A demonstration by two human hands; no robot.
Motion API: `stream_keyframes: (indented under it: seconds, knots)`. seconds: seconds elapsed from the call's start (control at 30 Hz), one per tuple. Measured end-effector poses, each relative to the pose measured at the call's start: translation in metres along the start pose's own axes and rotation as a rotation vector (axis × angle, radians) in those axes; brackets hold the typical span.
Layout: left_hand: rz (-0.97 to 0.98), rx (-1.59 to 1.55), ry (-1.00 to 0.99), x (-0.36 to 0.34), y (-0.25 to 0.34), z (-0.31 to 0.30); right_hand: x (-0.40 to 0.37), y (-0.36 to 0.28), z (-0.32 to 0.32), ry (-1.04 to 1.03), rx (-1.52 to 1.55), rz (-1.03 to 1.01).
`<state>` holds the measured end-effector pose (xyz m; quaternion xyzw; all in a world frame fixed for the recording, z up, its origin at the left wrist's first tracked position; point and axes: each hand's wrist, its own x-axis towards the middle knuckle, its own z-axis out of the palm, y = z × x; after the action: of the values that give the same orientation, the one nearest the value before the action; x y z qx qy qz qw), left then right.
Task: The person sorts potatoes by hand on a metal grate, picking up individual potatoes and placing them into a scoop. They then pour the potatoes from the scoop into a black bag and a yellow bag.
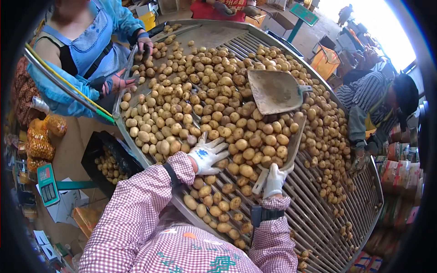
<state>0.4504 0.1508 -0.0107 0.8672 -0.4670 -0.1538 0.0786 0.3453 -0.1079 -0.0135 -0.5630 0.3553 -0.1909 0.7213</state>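
Potatoes point(214, 95) cover much of a large metal sorting table with slatted bars. My left hand point(207, 154), in a white glove, lies spread on the potatoes near the table's front edge. My right hand point(274, 180), also gloved, is closed round the handle end of a scoop point(295, 144) that is largely filled with potatoes. Beyond it a second, empty scoop point(274, 91) rests on the pile, its handle pointing right. Some potatoes lie on the bars between my arms.
Co-workers stand at the left point(86, 50), at the right point(378, 100) and at the far edge. A black crate point(109, 159) with potatoes and a green scale point(48, 184) are at the left. The metal rim point(182, 210) runs before me.
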Motion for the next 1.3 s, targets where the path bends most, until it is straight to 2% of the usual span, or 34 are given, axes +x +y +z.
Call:
stream_keyframes:
  seconds: [0.07, 0.13, 0.17, 0.2, 0.23, 0.33, 0.43, 0.47, 0.5, 0.57, 0.63, 0.67, 0.7, 0.73, 0.77, 0.8, 0.87, 0.97, 1.03, 1.07, 1.13, 1.2, 1.3]
  knots:
    - [-0.029, 0.009, -0.032, 0.001, -0.022, -0.015, 0.009, -0.008, 0.039, -0.007, -0.024, 0.003]
    - [-0.034, 0.029, 0.021, 0.005, -0.046, -0.016, 0.041, 0.016, 0.058, 0.015, -0.141, 0.073]
    - [-0.067, 0.054, 0.029, 0.009, -0.055, -0.016, 0.053, 0.028, 0.071, -0.004, -0.131, 0.028]
    - [-0.073, 0.052, 0.024, 0.012, -0.061, -0.014, 0.055, 0.025, 0.091, -0.024, -0.121, -0.013]
    - [-0.078, 0.038, 0.059, 0.017, -0.07, -0.014, 0.056, 0.022, 0.112, 0.058, -0.036, 0.048]
    - [-0.112, -0.014, 0.169, 0.03, -0.095, -0.02, 0.055, -0.008, 0.159, -0.015, -0.1, 0.061]
    - [-0.194, 0.082, 0.114, 0.041, -0.12, -0.048, 0.067, -0.016, 0.196, -0.062, -0.18, 0.065]
    - [-0.217, 0.111, 0.096, 0.043, -0.13, -0.053, 0.085, 0.002, 0.202, -0.063, -0.231, 0.049]
    - [-0.243, 0.141, 0.119, 0.042, -0.139, -0.052, 0.076, -0.016, 0.216, -0.057, -0.277, -0.004]
    - [-0.331, 0.178, 0.154, 0.035, -0.155, -0.047, 0.097, -0.003, 0.231, -0.255, -0.859, -0.449]
    - [-0.44, 0.15, 0.178, 0.034, -0.16, -0.046, 0.159, 0.072, 0.236, -0.451, -1.163, -1.027]
    - [-0.506, 0.115, 0.184, 0.031, -0.155, -0.051, 0.117, -0.008, 0.229, -0.625, -1.365, -0.911]
    - [-0.465, 0.101, 0.214, 0.025, -0.155, -0.054, 0.104, -0.017, 0.236, -0.376, -1.163, -0.469]
    - [-0.432, 0.087, 0.246, 0.015, -0.153, -0.056, 0.094, -0.028, 0.229, -0.334, -1.194, -0.454]
    - [-0.37, 0.096, 0.287, 0.0, -0.147, -0.055, 0.076, -0.046, 0.211, -0.305, -1.046, -0.458]
    - [-0.315, 0.107, 0.335, -0.016, -0.134, -0.054, 0.073, -0.047, 0.193, -0.367, -1.111, -0.531]
    - [-0.288, -0.029, 0.348, -0.042, -0.084, -0.06, 0.053, -0.053, 0.14, -0.335, -1.016, -0.606]
    - [-0.204, -0.116, 0.346, -0.083, -0.023, -0.041, 0.037, -0.023, 0.025, -0.048, -0.871, -1.047]
    - [-0.216, -0.193, 0.278, -0.11, 0.017, -0.027, -0.013, -0.041, -0.066, 0.091, -0.727, -0.673]
    - [-0.227, -0.227, 0.257, -0.118, 0.034, -0.019, -0.032, -0.032, -0.118, 0.233, -0.86, -0.703]
    - [-0.198, -0.234, 0.233, -0.132, 0.062, -0.001, -0.075, -0.025, -0.218, 0.411, -0.565, -0.482]
    - [-0.141, -0.276, 0.208, -0.139, 0.087, 0.014, -0.131, -0.052, -0.301, 0.62, -0.417, -0.412]
    - [-0.098, -0.304, 0.161, -0.141, 0.111, 0.027, -0.205, -0.067, -0.436, 0.98, -0.887, -0.291]
